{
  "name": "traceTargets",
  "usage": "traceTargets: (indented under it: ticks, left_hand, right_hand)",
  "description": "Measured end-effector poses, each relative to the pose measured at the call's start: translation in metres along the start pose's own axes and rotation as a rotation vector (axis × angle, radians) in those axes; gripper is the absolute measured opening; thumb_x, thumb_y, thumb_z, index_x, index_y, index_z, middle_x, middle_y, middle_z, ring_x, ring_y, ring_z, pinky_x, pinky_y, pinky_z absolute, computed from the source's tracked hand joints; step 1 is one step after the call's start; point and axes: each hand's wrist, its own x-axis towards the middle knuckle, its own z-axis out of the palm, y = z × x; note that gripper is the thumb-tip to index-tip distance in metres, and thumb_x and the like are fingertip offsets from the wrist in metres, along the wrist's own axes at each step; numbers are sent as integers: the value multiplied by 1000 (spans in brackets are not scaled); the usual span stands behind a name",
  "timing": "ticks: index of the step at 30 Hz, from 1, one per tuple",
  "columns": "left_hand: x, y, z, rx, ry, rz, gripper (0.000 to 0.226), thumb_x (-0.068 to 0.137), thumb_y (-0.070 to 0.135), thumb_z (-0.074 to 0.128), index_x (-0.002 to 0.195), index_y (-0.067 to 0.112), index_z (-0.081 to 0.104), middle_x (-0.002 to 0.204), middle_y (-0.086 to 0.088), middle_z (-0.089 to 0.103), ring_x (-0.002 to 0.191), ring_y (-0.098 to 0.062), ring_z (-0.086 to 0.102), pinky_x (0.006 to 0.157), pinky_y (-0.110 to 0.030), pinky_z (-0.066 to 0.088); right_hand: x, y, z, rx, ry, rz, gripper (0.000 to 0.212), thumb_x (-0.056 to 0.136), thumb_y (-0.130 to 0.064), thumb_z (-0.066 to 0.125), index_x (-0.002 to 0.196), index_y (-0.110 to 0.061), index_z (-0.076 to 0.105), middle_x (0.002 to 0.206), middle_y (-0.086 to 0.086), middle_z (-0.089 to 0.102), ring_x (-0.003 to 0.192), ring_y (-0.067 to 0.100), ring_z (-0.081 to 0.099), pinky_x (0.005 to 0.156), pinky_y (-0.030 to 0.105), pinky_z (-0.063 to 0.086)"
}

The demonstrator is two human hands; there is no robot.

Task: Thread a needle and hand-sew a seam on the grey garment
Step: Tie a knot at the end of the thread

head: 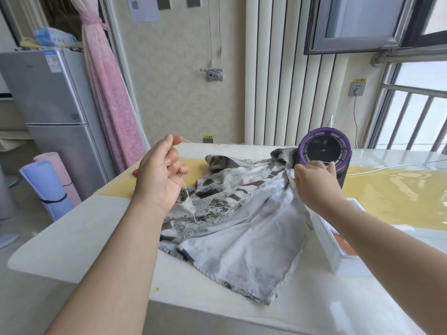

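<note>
White table (72, 238) bears crumpled grey-blotched garment (242, 226); left hand (159, 175) pinches thread (188, 140), right hand (314, 184) pinches fabric.

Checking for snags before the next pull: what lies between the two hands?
Head view: the grey garment lies bunched between the left hand and right hand. A thin thread leaves the left hand rightward, too faint to trace across.

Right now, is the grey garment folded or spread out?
Spread, though rumpled: the garment lies loosely opened across the table, no neat folds; the right hand pinches its far part.
</note>
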Motion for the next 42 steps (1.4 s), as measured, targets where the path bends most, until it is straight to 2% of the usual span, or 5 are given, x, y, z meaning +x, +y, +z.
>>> traceTargets:
  ticks: [15,18,22,28,42]
  left_hand:
    - [-17,-1,10,841,-254,199,24,96,21,51,80,18,68,38,15,31,36,-2,28,44,-18,26]
    - [-23,-2,19,1050,-387,193,22,96,23,51,84,18,69,38,14,45,40,3,38,46,-10,28]
    - [-27,-6,26,1114,-513,140,21,90,37,58,79,25,70,83,-13,69,73,-10,55,74,-29,45]
    - [-29,-2,11,1135,-559,102,24,83,50,57,84,30,70,92,-20,67,80,-32,60,84,-45,48]
    - [-39,-25,-12,1351,-527,-15,12,89,26,63,79,23,69,53,29,54,49,4,44,49,-10,33]
  right_hand:
    - [2,15,-31,38,-153,211,48,94,-45,46,135,-20,41,129,5,47,108,30,56,71,35,43]
    - [-1,-24,-62,486,-63,56,46,92,-43,53,133,-21,47,130,1,52,93,22,64,76,32,50]
    - [-22,-76,-106,1410,-725,-79,44,82,-39,59,119,-16,54,99,1,66,59,18,60,62,24,50]
    - [-28,-77,-96,1166,-593,-266,30,84,-37,60,85,-7,65,52,-7,34,46,8,28,45,19,25]
    - [-39,-43,-94,158,-562,-379,17,92,-26,56,75,-25,60,59,-11,47,53,0,45,53,16,33]
